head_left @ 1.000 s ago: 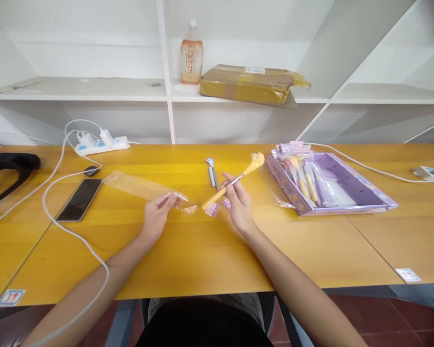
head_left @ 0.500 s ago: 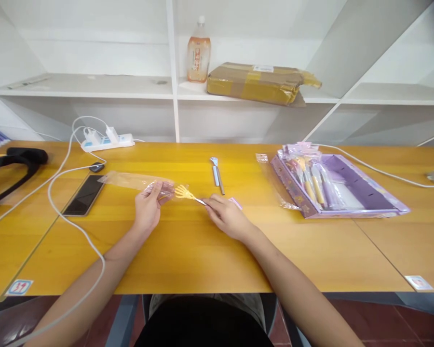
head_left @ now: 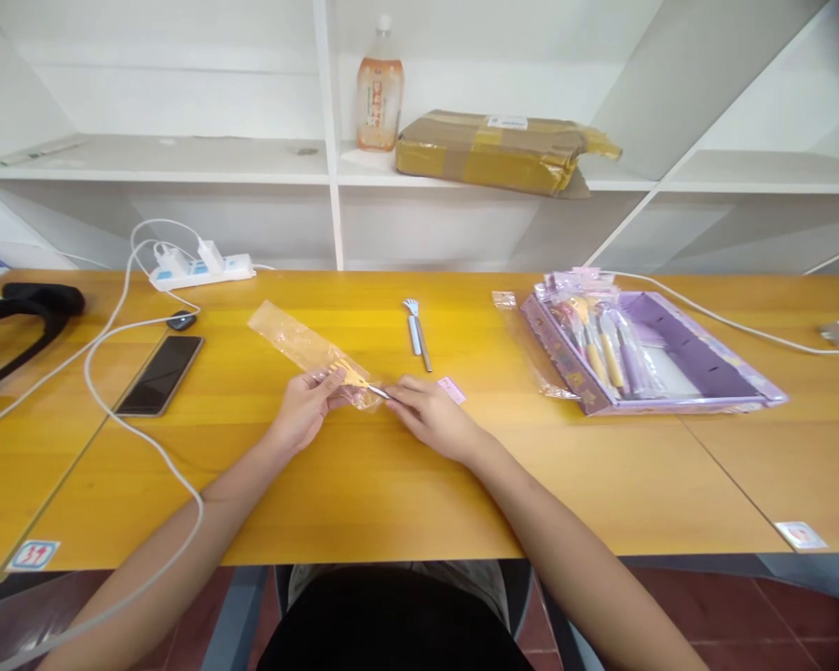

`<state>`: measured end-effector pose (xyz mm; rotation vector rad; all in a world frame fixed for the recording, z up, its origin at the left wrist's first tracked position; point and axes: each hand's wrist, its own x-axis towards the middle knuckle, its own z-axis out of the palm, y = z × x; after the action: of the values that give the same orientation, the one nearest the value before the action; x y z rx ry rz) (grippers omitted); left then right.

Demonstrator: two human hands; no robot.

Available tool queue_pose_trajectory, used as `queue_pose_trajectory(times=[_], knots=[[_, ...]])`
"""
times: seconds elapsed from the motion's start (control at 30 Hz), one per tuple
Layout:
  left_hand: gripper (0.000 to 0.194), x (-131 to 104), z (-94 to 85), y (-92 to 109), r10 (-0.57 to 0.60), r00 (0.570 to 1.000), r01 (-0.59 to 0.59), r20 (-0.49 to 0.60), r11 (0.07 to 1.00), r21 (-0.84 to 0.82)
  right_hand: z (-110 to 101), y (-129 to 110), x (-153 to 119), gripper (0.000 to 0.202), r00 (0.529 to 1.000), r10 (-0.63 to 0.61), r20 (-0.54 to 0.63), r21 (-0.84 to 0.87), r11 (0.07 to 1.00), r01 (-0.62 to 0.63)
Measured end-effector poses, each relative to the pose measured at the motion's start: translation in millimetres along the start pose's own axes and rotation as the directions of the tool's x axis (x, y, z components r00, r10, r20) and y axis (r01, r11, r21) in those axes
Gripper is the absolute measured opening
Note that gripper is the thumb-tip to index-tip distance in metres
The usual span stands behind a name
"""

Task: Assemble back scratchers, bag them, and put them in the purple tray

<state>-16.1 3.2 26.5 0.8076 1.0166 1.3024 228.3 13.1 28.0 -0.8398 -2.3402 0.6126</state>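
My left hand (head_left: 308, 407) pinches a long clear plastic bag (head_left: 290, 334) near its open end. In my right hand (head_left: 434, 417) is a back scratcher (head_left: 353, 376) with a yellow hand-shaped head and a thin metal shaft; its handle is hidden by my fingers. The yellow head lies at the bag's mouth, beside my left fingertips, and seems to be inside the film. Behind my hands, a back scratcher with a blue head (head_left: 412, 307) rests on the table. Close to my right hand lies a small pink card (head_left: 451, 390).
To the right stands a purple box (head_left: 699, 407) with several bagged back scratchers (head_left: 605, 349); an empty clear bag (head_left: 528, 349) lies beside it. On the left are a phone (head_left: 160, 376), a white cable (head_left: 146, 438) and a power strip (head_left: 202, 270).
My left hand has moved right and slightly down with the bag, bringing its mouth over the yellow head. The bag now slants. My right hand has shifted slightly left.
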Motion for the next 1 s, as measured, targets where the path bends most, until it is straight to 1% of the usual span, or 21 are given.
queue_pose_trajectory(times=[0.03,0.1,0.2,0.27,0.33,0.4,0.5,0.6,0.67,0.73,0.8,0.83,0.9,0.93,1.0], knots=[[0.045,0,0.1,0,-0.007,1.000,0.007,0.003,1.000,0.004,-1,-1,0,0.030,1.000,0.015,-0.002,0.022,1.000,-0.015],[0.044,2,-1.7,2,0.021,0.999,-0.022,-0.043,1.000,-0.011,-3,-1,1,0.030,0.998,0.069,-0.004,0.060,0.996,-0.069],[0.041,9,-9.0,11,0.135,0.976,-0.149,-0.172,0.986,-0.076,-7,2,0,0.029,0.982,0.191,0.008,0.151,0.970,-0.190],[0.038,14,-14.6,17,0.193,0.948,-0.228,-0.253,0.967,-0.116,-8,6,-2,0.032,0.966,0.255,0.038,0.299,0.920,-0.255],[0.035,18,-18.5,21,0.208,0.930,-0.261,-0.304,0.954,-0.147,-8,9,-3,0.037,0.960,0.271,0.063,0.449,0.852,-0.270],[0.034,18,-20.0,23,0.193,0.935,-0.250,-0.298,0.953,-0.169,-8,11,-4,0.038,0.965,0.249,0.083,0.529,0.810,-0.254],[0.033,17,-18.6,22,0.141,0.959,-0.190,-0.244,0.963,-0.190,-6,11,-3,0.040,0.956,0.262,0.130,0.615,0.735,-0.285],[0.035,13,-15.2,21,0.114,0.973,-0.153,-0.202,0.970,-0.190,-2,9,-2,0.050,0.935,0.312,0.169,0.693,0.637,-0.338],[0.036,9,-11.8,19,0.112,0.982,-0.136,-0.153,0.977,-0.162,1,6,-1,0.054,0.931,0.329,0.160,0.704,0.623,-0.341],[0.039,3,-7.3,14,0.089,0.994,-0.096,-0.067,0.990,-0.100,4,3,0,0.054,0.938,0.323,0.123,0.693,0.649,-0.314],[0.041,-4,-1.9,5,0.034,0.998,-0.033,0.057,0.999,-0.013,8,0,0,0.054,0.949,0.309,0.061,0.639,0.718,-0.275],[0.042,-7,0.9,0,-0.008,0.992,0.003,0.128,0.999,0.035,9,-1,0,0.055,0.952,0.306,0.016,0.590,0.766,-0.256],[0.042,-14,5.7,-11,-0.105,0.958,0.072,0.267,0.989,0.133,13,-3,1,0.056,0.952,0.298,-0.066,0.467,0.853,-0.234],[0.042,-16,7.6,-15,-0.145,0.939,0.095,0.313,0.981,0.170,14,-3,1,0.055,0.952,0.290,-0.092,0.411,0.882,-0.229],[0.044,-19,9.7,-20,-0.178,0.919,0.110,0.353,0.973,0.204,16,-4,1,0.052,0.957,0.270,-0.105,0.349,0.911,-0.219]])
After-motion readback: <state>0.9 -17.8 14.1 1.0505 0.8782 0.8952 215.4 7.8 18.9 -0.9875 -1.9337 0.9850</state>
